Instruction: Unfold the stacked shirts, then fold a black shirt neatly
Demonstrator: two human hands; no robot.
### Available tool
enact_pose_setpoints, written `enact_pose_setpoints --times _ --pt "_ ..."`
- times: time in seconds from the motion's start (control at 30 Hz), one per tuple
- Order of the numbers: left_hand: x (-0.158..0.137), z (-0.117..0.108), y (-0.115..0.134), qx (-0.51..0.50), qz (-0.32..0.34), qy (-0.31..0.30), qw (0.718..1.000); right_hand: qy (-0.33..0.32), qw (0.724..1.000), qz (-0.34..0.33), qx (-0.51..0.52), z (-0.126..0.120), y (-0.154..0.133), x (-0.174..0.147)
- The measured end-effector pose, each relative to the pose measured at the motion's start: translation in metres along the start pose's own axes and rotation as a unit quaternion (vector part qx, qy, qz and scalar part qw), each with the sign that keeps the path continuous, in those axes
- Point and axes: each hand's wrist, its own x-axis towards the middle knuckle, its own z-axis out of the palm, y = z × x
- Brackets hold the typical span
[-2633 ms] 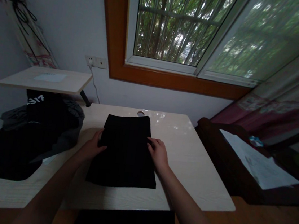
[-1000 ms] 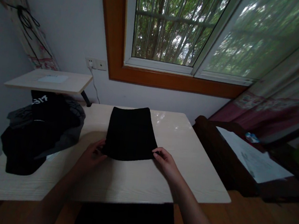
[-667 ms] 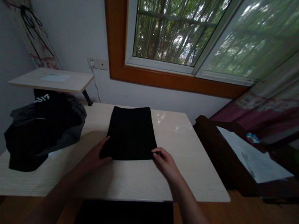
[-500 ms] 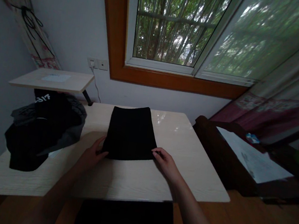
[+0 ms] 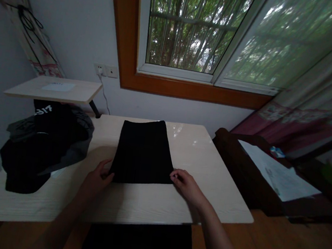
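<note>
A black cloth (image 5: 144,154), smooth and roughly four-sided, lies flat on the pale wooden table (image 5: 204,177). Whether it is a folded garment or a single piece I cannot tell. My left hand (image 5: 99,177) has its thumb and fingers closed at the near left corner. At the near right corner, my right hand (image 5: 185,184) pinches the edge between thumb and fingertips. The corners themselves are partly hidden by my fingers.
A heap of black and grey clothes (image 5: 45,146) lies at the left, partly beneath a small raised shelf (image 5: 82,92). Behind the table are a wall socket (image 5: 106,71) and a window (image 5: 192,31). A dark wooden piece of furniture (image 5: 238,178) bearing papers (image 5: 272,172) stands at the right.
Both hands have come slightly closer to me and a little farther apart. The near edge of the black cloth has shifted toward me and looks wider.
</note>
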Motion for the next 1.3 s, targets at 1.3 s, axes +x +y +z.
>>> enact_pose_setpoints --times 1.3 --pt "0.121 0.045 -0.001 0.241 0.13 0.068 0.959 0.103 0.929 -0.008 -0.356 0.045 0.019 0.113"
